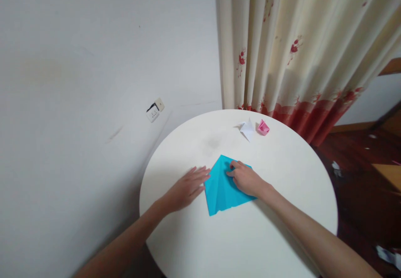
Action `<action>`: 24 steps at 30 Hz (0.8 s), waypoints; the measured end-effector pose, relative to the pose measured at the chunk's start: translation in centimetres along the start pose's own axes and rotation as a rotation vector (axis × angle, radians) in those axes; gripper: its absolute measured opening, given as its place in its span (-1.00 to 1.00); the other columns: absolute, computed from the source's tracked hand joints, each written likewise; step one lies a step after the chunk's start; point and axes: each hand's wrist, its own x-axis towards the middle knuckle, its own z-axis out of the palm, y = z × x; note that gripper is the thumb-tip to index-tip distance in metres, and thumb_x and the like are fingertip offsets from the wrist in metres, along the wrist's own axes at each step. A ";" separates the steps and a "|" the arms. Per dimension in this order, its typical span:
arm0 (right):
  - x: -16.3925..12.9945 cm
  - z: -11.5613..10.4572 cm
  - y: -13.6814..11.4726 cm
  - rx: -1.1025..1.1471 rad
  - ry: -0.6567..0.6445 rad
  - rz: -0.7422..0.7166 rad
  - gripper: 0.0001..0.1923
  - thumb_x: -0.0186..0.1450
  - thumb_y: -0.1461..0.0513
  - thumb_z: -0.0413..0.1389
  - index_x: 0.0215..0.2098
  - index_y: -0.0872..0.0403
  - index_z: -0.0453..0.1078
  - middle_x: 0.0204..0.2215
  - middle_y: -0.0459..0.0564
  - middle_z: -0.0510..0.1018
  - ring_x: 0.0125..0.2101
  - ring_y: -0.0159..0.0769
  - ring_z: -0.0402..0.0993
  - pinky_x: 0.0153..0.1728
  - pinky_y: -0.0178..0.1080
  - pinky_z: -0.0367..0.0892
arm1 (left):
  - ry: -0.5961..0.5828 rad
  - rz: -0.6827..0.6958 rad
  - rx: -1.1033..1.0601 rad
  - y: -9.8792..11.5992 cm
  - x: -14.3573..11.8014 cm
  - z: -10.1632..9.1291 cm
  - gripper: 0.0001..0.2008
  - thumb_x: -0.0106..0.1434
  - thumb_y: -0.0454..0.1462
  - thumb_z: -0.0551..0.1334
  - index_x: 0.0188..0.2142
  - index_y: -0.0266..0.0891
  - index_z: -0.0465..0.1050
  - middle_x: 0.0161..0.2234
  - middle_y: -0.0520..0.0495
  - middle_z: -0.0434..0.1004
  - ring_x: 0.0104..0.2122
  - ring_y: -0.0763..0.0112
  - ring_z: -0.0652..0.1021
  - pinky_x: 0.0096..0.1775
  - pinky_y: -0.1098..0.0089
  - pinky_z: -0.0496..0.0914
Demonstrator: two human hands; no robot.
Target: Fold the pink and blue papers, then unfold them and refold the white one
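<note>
A sheet of bright blue paper [221, 190] with fold creases lies flat on the white round table [225, 244]. Its upper edge comes to a point, and its lower edge looks uneven. My left hand [189, 186] is open and palm down at the sheet's left edge, fingertips touching or just over that edge. Over the right part of the paper rests my right hand [246, 178], its fingers bent and a gap showing between thumb and forefinger. The paper beneath that hand is partly hidden.
Toward the table's far edge sit a white folded paper figure [247, 130] and a pink folded paper piece [263, 127]. A wall with a power socket [153, 113] borders the left side. Behind hangs a floral curtain [291, 52]. Paper scraps [336, 168] lie on the dark floor.
</note>
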 end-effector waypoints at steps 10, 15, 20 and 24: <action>0.3 0.4 0.1 0.008 0.032 -0.007 -0.68 0.32 0.37 -0.03 -0.14 0.11 0.55 -0.04 0.15 0.43 -0.04 -0.15 0.35 0.05 -0.18 0.23 | -0.005 -0.010 0.033 -0.7 11.4 2.8 -0.53 0.46 -0.26 -0.13 0.29 -0.31 0.19 0.32 -0.19 0.19 0.32 0.29 0.20 0.30 0.15 0.11; 0.5 0.6 0.2 0.007 0.054 -0.008 -0.70 0.31 0.37 -0.02 -0.16 0.12 0.55 -0.07 0.13 0.43 -0.04 -0.16 0.34 0.06 -0.18 0.24 | -0.005 -0.018 0.119 -0.3 10.9 5.2 -0.49 0.46 -0.24 -0.14 0.34 -0.31 0.06 0.40 -0.22 -0.06 0.38 0.25 0.01 0.32 0.10 0.03; 0.6 0.5 0.1 0.014 0.041 0.010 -0.69 0.33 0.37 -0.02 -0.13 0.10 0.55 -0.10 0.13 0.43 -0.06 -0.16 0.35 0.03 -0.16 0.28 | 0.017 -0.016 0.153 -0.8 10.2 5.3 -0.46 0.48 -0.16 -0.20 0.39 -0.24 -0.06 0.41 -0.14 -0.08 0.39 0.26 -0.04 0.33 0.08 -0.04; 0.7 0.4 0.1 0.019 0.028 0.001 -0.68 0.31 0.38 -0.01 -0.12 0.10 0.55 -0.08 0.14 0.43 -0.05 -0.15 0.35 0.03 -0.16 0.28 | 0.005 -0.008 0.160 -1.3 10.1 5.4 -0.46 0.48 -0.17 -0.21 0.39 -0.22 -0.07 0.41 -0.10 -0.07 0.39 0.29 -0.04 0.33 0.11 -0.05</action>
